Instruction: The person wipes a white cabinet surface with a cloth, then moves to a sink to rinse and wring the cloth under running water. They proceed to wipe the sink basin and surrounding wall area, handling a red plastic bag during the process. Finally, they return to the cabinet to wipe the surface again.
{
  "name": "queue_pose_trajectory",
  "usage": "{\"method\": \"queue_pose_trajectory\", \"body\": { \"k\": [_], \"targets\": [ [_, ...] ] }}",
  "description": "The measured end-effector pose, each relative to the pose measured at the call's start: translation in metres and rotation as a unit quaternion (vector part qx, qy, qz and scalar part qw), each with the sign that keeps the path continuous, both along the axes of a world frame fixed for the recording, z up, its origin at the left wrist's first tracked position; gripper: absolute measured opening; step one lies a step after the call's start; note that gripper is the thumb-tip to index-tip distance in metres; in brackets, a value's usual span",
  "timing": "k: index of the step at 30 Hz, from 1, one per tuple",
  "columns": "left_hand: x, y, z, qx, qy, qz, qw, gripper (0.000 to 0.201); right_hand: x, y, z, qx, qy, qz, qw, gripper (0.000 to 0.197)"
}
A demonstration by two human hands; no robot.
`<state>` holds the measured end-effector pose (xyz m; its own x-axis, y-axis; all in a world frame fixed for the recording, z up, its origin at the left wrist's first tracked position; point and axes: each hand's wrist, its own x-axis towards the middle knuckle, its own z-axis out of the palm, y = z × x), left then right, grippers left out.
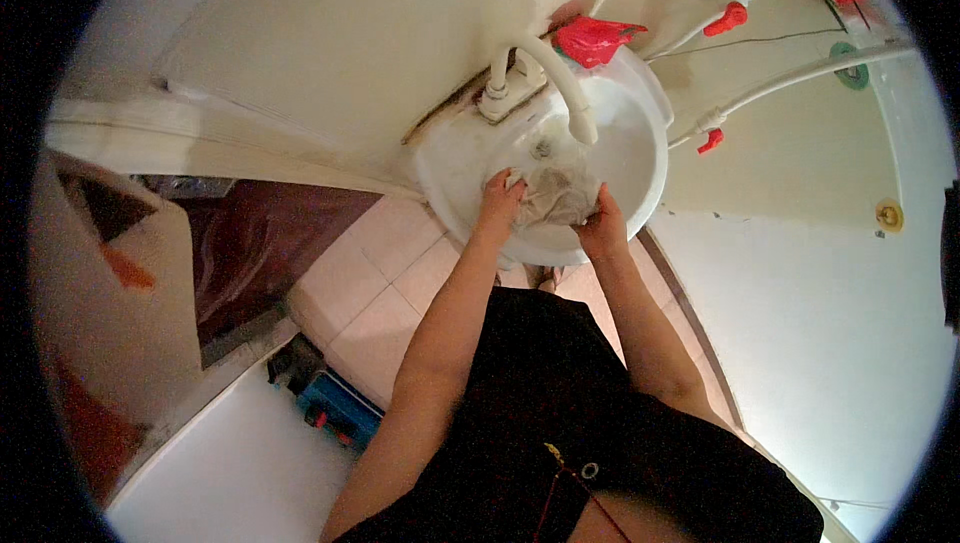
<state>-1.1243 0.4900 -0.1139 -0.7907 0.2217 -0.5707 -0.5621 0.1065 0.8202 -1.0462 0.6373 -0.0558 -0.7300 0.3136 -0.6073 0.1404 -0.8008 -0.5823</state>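
Over a white washbasin point(640, 158), I hold a pale, crumpled, wet-looking cloth point(553, 197) stretched between both hands. My left hand point(501, 200) is closed on its left edge, the fingers bunched into the fabric. At the other end, my right hand point(602, 227) grips the right edge with thumb and fingers. Beyond the cloth, a white curved faucet point(565, 78) arches over the bowl. The drain point(543, 148) shows just past the cloth. Part of the basin's bottom is hidden under the cloth.
A red plastic bag point(598, 41) lies at the basin's back rim. White pipes with red valve handles point(726, 19) run along the right wall. Pink floor tiles point(375, 283) show to the left, with a blue object point(340, 405) near my left arm and a doorway beyond.
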Motion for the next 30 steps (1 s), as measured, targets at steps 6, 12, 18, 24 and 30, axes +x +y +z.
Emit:
{"method": "queue_pose_trajectory", "body": {
  "k": [6, 12, 18, 24, 30],
  "targets": [
    [-0.005, 0.004, -0.024, 0.004, 0.203, -0.155, 0.967, 0.06, 0.0, 0.0, 0.014, -0.092, 0.016, -0.037, 0.995, 0.049],
    [-0.012, -0.026, -0.1, 0.133, 0.095, -0.214, 0.963, 0.064, -0.014, -0.048, 0.027, -0.151, -0.017, -0.012, 0.988, 0.048],
    [-0.002, -0.006, 0.019, -0.101, 0.237, -0.139, 0.956, 0.047, 0.004, -0.018, 0.008, -0.079, -0.122, -0.044, 0.988, 0.051],
    [0.046, -0.005, 0.079, -0.148, 0.327, -0.144, 0.922, 0.051, -0.018, -0.02, -0.022, -0.234, -0.006, 0.054, 0.971, 0.058],
    [0.071, 0.019, 0.11, -0.133, 0.532, -0.152, 0.822, 0.029, 0.0, -0.006, -0.088, -0.259, 0.18, 0.105, 0.943, 0.046]
  ]
}}
